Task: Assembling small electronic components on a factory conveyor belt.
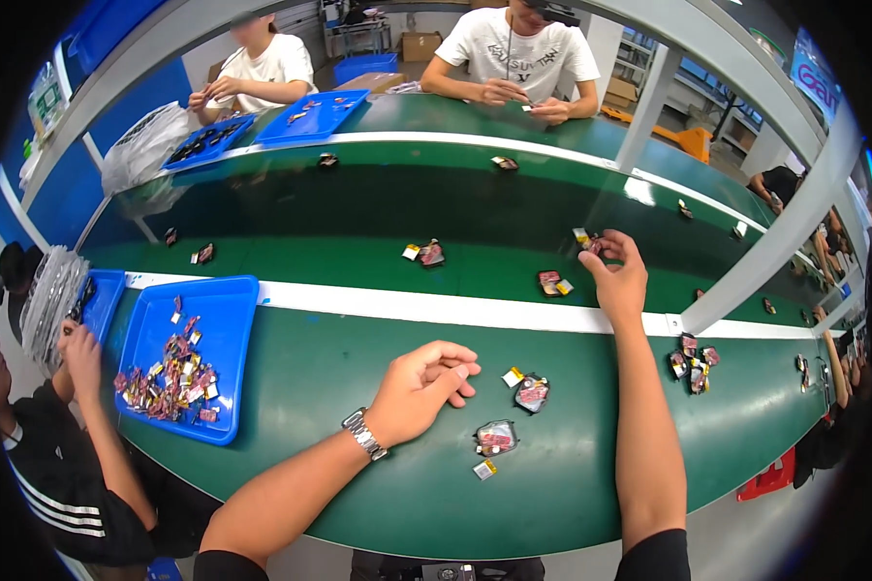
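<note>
Over the green conveyor belt, my right hand [618, 276] is closed, pinching a small dark-cased circuit board assembly [591, 242] with a yellow-ended silver battery. My left hand [420, 392], with a metal watch at the wrist, hovers above the near green worktop; its fingers are loosely curled and I see nothing in them. Just right of it lies one circuit board assembly [531, 394] with a battery [513, 377] beside it. Nearer to me rests another assembly [496, 438], its battery [484, 470] just below. Past the white rail, an assembly [550, 283] sits on the belt near my right hand.
A blue tray [246, 358] heaped with small parts stands at the left. Several assemblies [694, 364] cluster right of my right forearm. A white rail [455, 303] borders the belt [358, 223]; a grey post [761, 247] rises at right. Other people work opposite and on both sides.
</note>
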Demonstrator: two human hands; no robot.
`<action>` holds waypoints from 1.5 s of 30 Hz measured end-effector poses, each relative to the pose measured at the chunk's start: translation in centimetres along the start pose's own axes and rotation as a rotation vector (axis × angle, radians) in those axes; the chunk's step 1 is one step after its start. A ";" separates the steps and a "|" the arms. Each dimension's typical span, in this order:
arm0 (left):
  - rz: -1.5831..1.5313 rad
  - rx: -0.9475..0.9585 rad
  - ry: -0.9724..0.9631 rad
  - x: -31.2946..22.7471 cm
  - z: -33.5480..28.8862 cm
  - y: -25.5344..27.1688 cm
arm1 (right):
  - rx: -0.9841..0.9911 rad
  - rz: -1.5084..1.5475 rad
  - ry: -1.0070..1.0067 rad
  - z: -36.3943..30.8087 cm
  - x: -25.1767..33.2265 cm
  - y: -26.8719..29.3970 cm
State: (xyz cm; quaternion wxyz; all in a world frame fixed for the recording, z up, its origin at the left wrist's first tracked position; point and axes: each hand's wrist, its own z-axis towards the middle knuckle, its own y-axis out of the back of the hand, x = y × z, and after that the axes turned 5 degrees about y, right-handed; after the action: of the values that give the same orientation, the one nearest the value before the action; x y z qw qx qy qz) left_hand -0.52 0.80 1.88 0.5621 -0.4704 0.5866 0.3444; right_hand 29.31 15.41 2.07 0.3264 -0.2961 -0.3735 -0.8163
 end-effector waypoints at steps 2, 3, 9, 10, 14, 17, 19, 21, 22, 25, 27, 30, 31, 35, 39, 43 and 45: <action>-0.018 0.022 0.025 -0.1 0.1 0.2 | 0.157 0.163 0.118 -1.9 1.9 -0.2; -0.018 0.020 0.019 -0.2 0.1 0.5 | 0.244 0.230 0.154 -3.3 3.8 -0.5; -0.304 0.226 0.232 -0.6 -0.2 2.1 | 0.765 0.281 0.388 -10.2 11.8 1.6; -0.274 0.315 0.246 -0.6 -0.2 2.1 | 0.788 0.255 0.357 -10.9 12.5 2.2; -0.223 0.400 0.293 -1.6 -0.8 1.3 | 0.838 0.314 0.251 -12.1 12.8 2.8; -0.211 0.248 0.276 -1.5 -0.9 1.0 | 0.810 0.274 0.342 -11.6 12.7 2.8; -0.202 0.193 0.271 -1.6 -0.9 0.8 | 0.690 0.234 0.542 -11.8 12.8 2.6; -0.212 0.135 0.179 -2.0 -1.2 0.5 | 0.701 0.242 0.507 -12.4 13.6 2.4; -0.191 0.124 0.183 -2.6 -1.4 0.2 | 0.676 0.166 0.580 -12.5 13.5 2.3; -0.188 0.079 0.216 -2.3 -1.2 0.1 | 0.621 0.031 0.700 -12.2 13.0 1.9; -0.216 0.052 0.226 -2.0 -1.5 -0.2 | 0.661 0.052 0.663 -12.0 12.9 1.9; -0.162 0.082 0.234 -1.5 -2.1 -0.4 | 0.708 0.086 0.634 -12.4 12.8 1.8; -0.166 0.080 0.243 -1.2 -2.1 -0.3 | 0.706 0.087 0.661 -12.5 12.8 1.5; -0.181 0.119 0.146 -0.8 -1.9 0.2 | 0.747 0.138 0.634 -13.0 12.3 0.9; -0.273 0.211 0.141 -0.4 -1.8 0.8 | 0.730 0.191 0.528 -13.3 12.4 1.0; -0.286 0.258 0.119 -0.3 -1.6 1.0 | 0.697 0.211 0.480 -13.5 12.3 0.8; -0.252 0.281 0.079 -0.4 -1.6 1.0 | 0.697 0.218 0.464 -13.5 12.4 0.7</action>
State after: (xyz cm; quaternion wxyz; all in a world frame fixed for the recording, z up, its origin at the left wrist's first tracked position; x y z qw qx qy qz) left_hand -2.04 -0.34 2.33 0.6374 -0.4702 0.5870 0.1673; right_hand 19.07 0.32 4.01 0.5665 -0.0145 -0.5103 -0.6469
